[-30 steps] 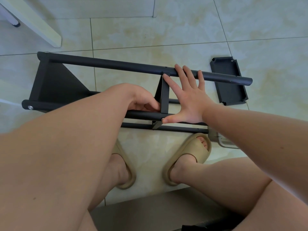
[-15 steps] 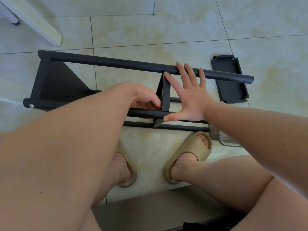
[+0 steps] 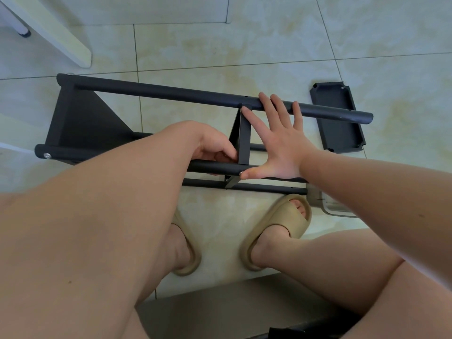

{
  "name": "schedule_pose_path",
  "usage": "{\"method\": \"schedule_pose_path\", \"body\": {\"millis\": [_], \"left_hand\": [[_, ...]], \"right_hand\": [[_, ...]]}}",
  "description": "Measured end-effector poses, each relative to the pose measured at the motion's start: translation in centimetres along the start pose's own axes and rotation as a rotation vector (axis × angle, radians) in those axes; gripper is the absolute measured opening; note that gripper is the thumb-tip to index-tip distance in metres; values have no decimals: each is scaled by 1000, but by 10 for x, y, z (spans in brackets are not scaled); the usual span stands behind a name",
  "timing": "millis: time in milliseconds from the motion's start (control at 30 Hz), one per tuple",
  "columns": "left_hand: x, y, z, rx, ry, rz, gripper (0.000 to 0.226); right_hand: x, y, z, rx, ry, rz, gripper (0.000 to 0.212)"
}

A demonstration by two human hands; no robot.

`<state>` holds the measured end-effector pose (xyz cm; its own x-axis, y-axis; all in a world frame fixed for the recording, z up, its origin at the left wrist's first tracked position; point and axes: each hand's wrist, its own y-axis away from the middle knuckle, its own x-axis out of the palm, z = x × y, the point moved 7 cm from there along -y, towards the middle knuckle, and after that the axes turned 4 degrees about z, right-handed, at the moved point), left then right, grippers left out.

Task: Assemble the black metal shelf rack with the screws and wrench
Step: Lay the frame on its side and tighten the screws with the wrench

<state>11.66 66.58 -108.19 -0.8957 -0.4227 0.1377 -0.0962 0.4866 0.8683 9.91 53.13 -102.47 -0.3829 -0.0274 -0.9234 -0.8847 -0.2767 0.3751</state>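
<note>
The black metal rack lies on its side on the tiled floor, its far tube [image 3: 171,94] and near tube [image 3: 215,167] joined by a left end panel [image 3: 83,123] and a middle panel [image 3: 244,135]. My right hand [image 3: 281,148] is spread flat. Its fingers rest on the far tube, and its thumb presses a silver screw [image 3: 241,173] on the near tube. My left hand [image 3: 210,145] curls round the near tube just left of the middle panel, with its fingertips hidden. Another screw [image 3: 47,156] sits in the near tube's left end. No wrench is visible.
A loose black shelf panel [image 3: 337,118] lies on the floor beyond the rack's right end. A clear plastic container [image 3: 337,206] sits by my right foot. A white furniture leg [image 3: 61,37] stands at the far left. My sandalled feet [image 3: 276,231] are just in front of the rack.
</note>
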Motion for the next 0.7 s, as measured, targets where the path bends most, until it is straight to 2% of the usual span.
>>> {"method": "schedule_pose_path", "body": {"millis": [167,400,600,700], "left_hand": [[-1,-1,3,-31,54,47,20],[0,0,0,-29,-29,-24,18],[1,3,1,-32,62,29,19],[0,2,2,-56,25,-12,20]], "right_hand": [[-3,-1,0,21,-5,44,136],[-3,0,2,29,10,75,136],[-2,-1,1,32,21,83,136],[-2,-1,1,30,19,80,136]]}}
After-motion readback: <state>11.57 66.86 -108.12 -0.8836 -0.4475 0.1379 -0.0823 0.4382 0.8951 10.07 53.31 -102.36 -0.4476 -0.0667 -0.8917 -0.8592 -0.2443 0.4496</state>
